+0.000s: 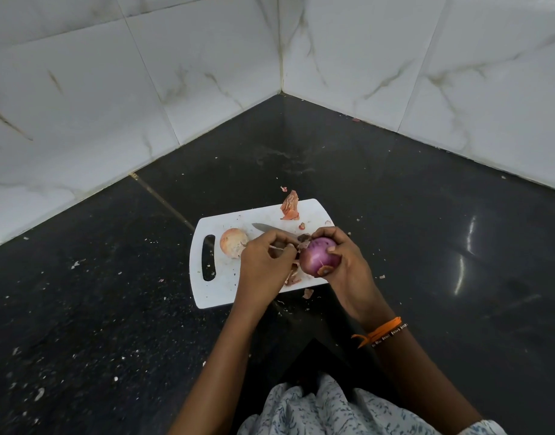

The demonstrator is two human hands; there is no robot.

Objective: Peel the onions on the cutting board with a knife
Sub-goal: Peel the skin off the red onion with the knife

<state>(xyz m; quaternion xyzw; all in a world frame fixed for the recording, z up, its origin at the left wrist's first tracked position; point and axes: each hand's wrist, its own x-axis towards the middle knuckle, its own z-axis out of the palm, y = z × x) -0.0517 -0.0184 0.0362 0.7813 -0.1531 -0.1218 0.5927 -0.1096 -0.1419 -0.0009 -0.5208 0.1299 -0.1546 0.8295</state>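
A white cutting board [221, 291] lies on the dark counter. My right hand [345, 262] grips a purple, partly peeled onion [318, 254] just above the board's right end. Beside the onion, my left hand [263, 265] has curled fingers that pinch a strip of onion peel [281, 246]. The knife [265, 227] lies on the board behind my hands, blade pointing left, with its handle mostly hidden. A second onion [233, 243] in pale brown skin sits on the board near the handle slot.
Loose peels lie at the board's far edge [290, 210] and under my hands [293, 276]. Small scraps dot the black counter [113, 309]. Tiled walls [207, 73] meet in a corner behind the board. My patterned clothing shows at the bottom.
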